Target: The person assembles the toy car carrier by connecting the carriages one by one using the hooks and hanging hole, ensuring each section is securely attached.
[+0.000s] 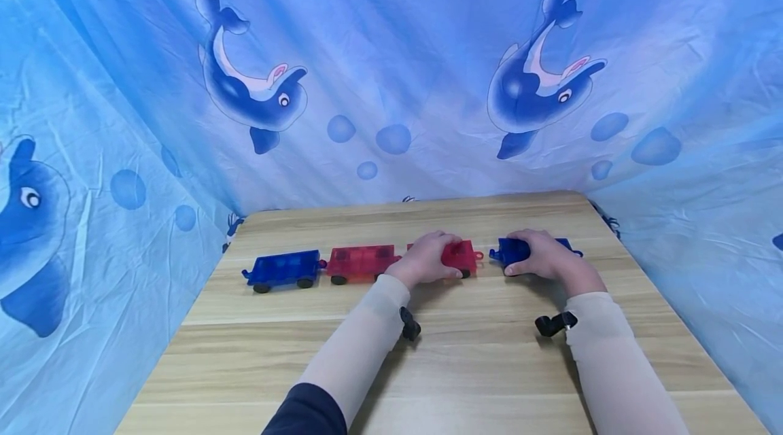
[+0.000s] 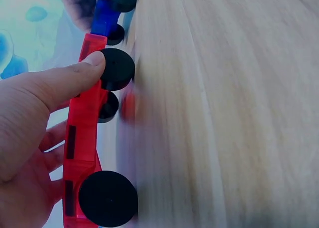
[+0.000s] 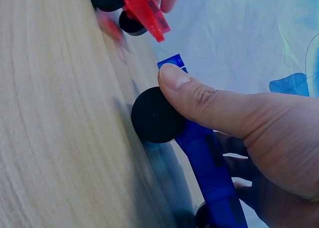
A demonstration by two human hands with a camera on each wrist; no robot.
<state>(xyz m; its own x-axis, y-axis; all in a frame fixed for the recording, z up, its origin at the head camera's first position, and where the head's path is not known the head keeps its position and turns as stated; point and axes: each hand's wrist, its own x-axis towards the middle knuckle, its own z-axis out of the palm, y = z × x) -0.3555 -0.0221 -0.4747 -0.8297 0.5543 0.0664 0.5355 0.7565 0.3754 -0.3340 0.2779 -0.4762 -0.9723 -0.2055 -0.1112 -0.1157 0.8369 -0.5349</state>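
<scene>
My left hand (image 1: 429, 259) grips a translucent red toy train car (image 1: 460, 255) across its sides, its thumb by a black wheel (image 2: 117, 69). To the right, my right hand (image 1: 538, 257) grips a blue toy train car (image 3: 207, 163), thumb near its front wheel (image 3: 157, 115). A short gap separates the red car's end loop (image 1: 478, 255) from the blue car's hook (image 1: 494, 255). Left of my left hand stand another red car (image 1: 361, 259) and another blue car (image 1: 286, 268), their ends meeting at a red coupling. All the cars line up in one row.
The cars stand on a wood-grain table (image 1: 465, 367), toward its far edge. Behind and beside it hangs a blue cloth (image 1: 397, 47) printed with dolphins and bubbles. A black wrist mount (image 1: 410, 324) sits on the left forearm, another (image 1: 555, 323) on the right.
</scene>
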